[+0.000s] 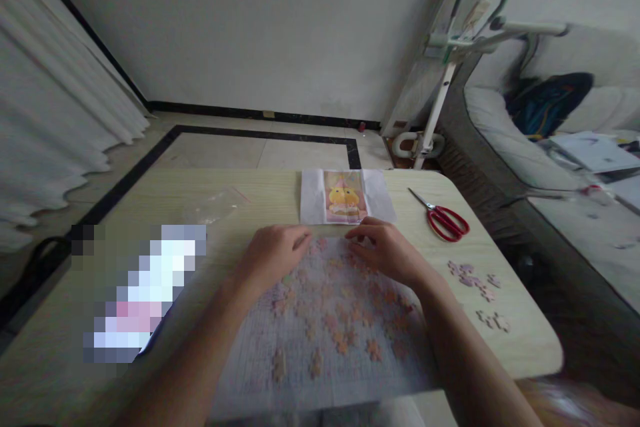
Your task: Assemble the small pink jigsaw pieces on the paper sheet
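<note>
Your left hand (274, 255) and right hand (387, 250) rest palm-down at the far edge of the gridded sheet (320, 340), among scattered puzzle pieces (345, 320); whether either grip pinches a piece, you cannot tell. Just beyond lies the duck picture (345, 197); red scissors (445, 219) sit right on the counter (150, 213).

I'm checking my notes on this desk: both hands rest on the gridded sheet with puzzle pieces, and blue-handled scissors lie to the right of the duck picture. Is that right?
Not quite: the scissors have red handles, not blue, as the head view shows. The rest holds: the left hand and right hand rest on the gridded sheet with puzzle pieces, and the scissors lie to the right of the duck picture.
</note>
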### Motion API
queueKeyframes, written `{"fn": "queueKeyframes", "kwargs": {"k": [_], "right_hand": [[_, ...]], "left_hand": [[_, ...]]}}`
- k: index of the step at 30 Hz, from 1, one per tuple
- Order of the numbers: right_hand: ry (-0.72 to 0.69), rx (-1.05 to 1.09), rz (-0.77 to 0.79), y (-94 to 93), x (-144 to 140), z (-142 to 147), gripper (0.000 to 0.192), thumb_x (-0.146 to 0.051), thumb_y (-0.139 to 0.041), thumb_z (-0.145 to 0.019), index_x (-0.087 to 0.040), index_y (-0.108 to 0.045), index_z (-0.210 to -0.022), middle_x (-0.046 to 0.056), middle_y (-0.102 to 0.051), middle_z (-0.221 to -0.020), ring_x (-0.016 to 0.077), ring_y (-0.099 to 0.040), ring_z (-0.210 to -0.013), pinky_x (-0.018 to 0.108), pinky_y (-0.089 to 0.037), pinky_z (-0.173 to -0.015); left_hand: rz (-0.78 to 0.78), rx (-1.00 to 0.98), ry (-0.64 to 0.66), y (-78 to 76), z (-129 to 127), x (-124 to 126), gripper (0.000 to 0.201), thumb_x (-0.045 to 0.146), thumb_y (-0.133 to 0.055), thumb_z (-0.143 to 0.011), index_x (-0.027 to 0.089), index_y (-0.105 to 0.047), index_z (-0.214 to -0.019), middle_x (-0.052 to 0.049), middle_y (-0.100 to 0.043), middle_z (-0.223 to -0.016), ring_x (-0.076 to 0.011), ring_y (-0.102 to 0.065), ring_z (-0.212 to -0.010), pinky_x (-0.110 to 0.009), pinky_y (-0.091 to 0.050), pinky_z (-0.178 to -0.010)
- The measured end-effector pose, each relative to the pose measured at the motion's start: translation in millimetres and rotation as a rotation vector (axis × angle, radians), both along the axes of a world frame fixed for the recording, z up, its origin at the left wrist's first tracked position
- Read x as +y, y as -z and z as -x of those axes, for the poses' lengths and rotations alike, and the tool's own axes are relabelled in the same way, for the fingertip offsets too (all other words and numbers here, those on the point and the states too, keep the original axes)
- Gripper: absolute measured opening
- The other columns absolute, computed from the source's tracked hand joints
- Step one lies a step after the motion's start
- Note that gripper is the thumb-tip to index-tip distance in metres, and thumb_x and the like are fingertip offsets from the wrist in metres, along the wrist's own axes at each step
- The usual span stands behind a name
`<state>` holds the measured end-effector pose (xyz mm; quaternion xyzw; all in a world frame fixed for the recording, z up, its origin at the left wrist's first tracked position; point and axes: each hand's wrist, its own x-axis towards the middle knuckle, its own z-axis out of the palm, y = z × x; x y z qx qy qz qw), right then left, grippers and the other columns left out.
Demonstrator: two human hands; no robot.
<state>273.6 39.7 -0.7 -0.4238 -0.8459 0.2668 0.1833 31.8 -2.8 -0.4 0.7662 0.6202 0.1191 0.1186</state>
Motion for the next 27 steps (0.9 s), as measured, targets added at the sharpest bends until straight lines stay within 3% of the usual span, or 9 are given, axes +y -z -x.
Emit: {"fn": "queueKeyframes", "kwargs": {"k": [4, 8, 14, 19, 27], "right_hand": [[-0.136, -0.039, 0.026, -1.3, -6, 6, 0.012, -0.022, -0.063, -0.087, -0.022, -0.074, -0.092, 0.003, -0.063, -0.088, 0.0139, -0.06, -0.078, 0.026, -0.047, -0.073], [-0.213, -0.042, 0.031, -2.0, -10, 10, 0.012, -0.028, -0.063, -0.089, -0.022, -0.073, -0.09, 0.003, -0.06, -0.088, 0.0135, -0.059, -0.077, 0.025, -0.046, -0.071], [-0.202, -0.044, 0.001, -0.4, -11, 12, 0.014, -0.026, -0.061, -0.091, -0.021, -0.073, -0.086, 0.003, -0.06, -0.084, 0.0125, -0.058, -0.075, 0.025, -0.045, -0.069], [-0.192, -0.048, 0.011, -0.1, -10, 12, 0.014, -0.026, -0.061, -0.091, -0.021, -0.074, -0.091, 0.003, -0.062, -0.087, 0.013, -0.059, -0.075, 0.026, -0.046, -0.07], [-0.189, -0.045, 0.016, 0.8, -11, 15, 0.014, -0.025, -0.059, -0.092, -0.02, -0.072, -0.087, 0.003, -0.062, -0.086, 0.0135, -0.06, -0.076, 0.026, -0.045, -0.07]], "left_hand": [[0.033, -0.02, 0.023, -1.9, 4, 0, 0.028, 0.034, -0.048, -0.092, 0.021, -0.072, -0.084, -0.004, -0.073, -0.076, -0.016, -0.063, -0.066, -0.027, -0.033, -0.056], [0.062, -0.102, 0.079, -0.1, 5, -1, 0.026, 0.038, -0.052, -0.091, 0.025, -0.074, -0.098, -0.004, -0.075, -0.086, -0.0174, -0.066, -0.075, -0.028, -0.042, -0.064], [0.087, -0.134, 0.091, 0.2, 6, -3, 0.029, 0.041, -0.052, -0.091, 0.026, -0.073, -0.104, -0.005, -0.076, -0.092, -0.0189, -0.068, -0.079, -0.029, -0.045, -0.068], [0.054, -0.083, -0.011, -4.3, 17, 1, 0.026, 0.037, -0.054, -0.088, 0.024, -0.074, -0.099, -0.005, -0.076, -0.09, -0.0185, -0.067, -0.076, -0.028, -0.043, -0.064], [0.083, -0.081, -0.029, -12.1, 24, 1, 0.026, 0.035, -0.051, -0.089, 0.023, -0.075, -0.091, -0.004, -0.075, -0.085, -0.0174, -0.066, -0.073, -0.028, -0.041, -0.062]]}}
